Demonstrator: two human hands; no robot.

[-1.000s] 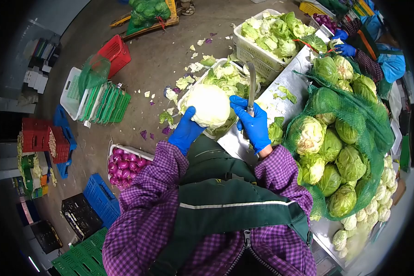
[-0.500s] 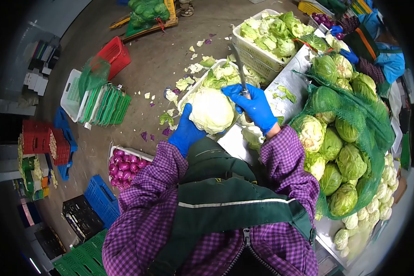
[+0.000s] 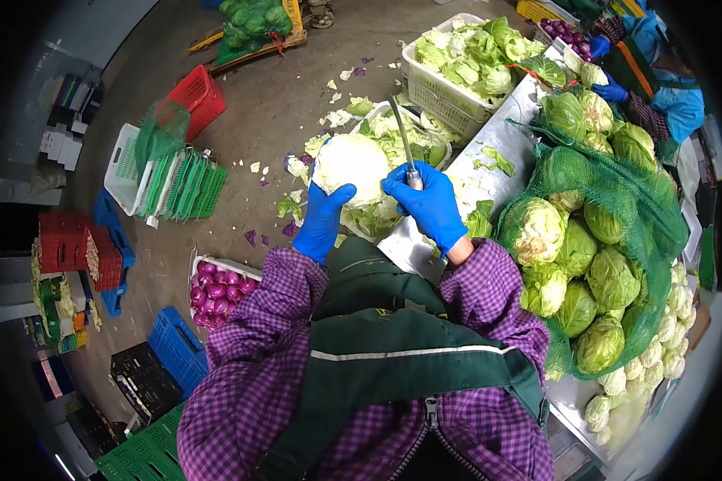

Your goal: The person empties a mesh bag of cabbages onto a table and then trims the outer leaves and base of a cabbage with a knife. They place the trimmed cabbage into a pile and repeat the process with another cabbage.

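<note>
My left hand (image 3: 326, 216), in a blue glove, holds a pale, peeled cabbage (image 3: 351, 168) from below and the left side. Gripped by its handle in my blue-gloved right hand (image 3: 431, 199) is a knife (image 3: 403, 136) with a long, narrow dark blade pointing up and away. The knife hand is just right of the cabbage; the blade is apart from it. Below and beyond the cabbage, a white crate (image 3: 449, 151) holds loose cabbage leaves. Untrimmed green cabbages (image 3: 578, 250) lie in a green net bag (image 3: 658, 240) on the metal table (image 3: 501, 136) to my right.
Another crate (image 3: 449, 100) heaped with leaves stands farther off. Red onions (image 3: 217, 293) fill a crate at the left; red (image 3: 196, 100) and blue (image 3: 176, 341) crates stand on the floor. Peeled cabbages (image 3: 650, 353) lie at right. A co-worker's gloved hand (image 3: 611, 88) is at upper right.
The cabbage and my left hand have shifted slightly left and up. My right hand has drawn away from the cabbage, a little left and down, and the knife blade now leans more to the left.
</note>
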